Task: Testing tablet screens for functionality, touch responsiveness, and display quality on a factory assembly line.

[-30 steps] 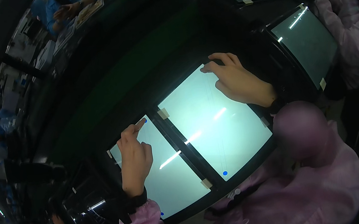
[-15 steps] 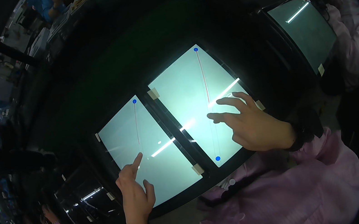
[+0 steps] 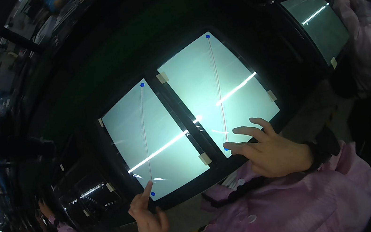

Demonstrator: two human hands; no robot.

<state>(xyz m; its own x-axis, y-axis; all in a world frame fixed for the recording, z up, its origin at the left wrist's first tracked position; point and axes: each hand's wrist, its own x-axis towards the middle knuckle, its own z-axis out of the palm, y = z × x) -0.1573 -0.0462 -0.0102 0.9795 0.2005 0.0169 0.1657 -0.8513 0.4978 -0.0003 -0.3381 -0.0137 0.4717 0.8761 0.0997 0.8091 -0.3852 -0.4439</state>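
Your right hand [image 3: 276, 150] — empty, fingers spread — is nearer, partly covering the right screen [image 3: 199, 78]'s lower blue dot [image 3: 226, 148]. Your left hand [image 3: 150, 223], empty, is pointing along the left screen [image 3: 171, 149]'s thin line [image 3: 144, 131], lower-left dot [image 3: 153, 194] lying just bodyward of its fingertip.

Two lit screens side by side, left screen [image 3: 166, 114] and right screen [image 3: 189, 72], both slanted. Each shows a thin line running between an upper and a lower blue dot. Left hand [image 3: 151, 224]: index extended, tip just above the left lower dot [image 3: 153, 194]. Right hand [image 3: 273, 150]: fingers spread, index tip partly over the right lower dot [image 3: 226, 148]. Can't tell if either touches glass. Tan tape tab [image 3: 205, 159] at left screen's lower right corner. Glare streak crosses both. Darker screen [image 3: 321, 33] far right, beside a co-worker's pink sleeve [image 3: 356, 30].
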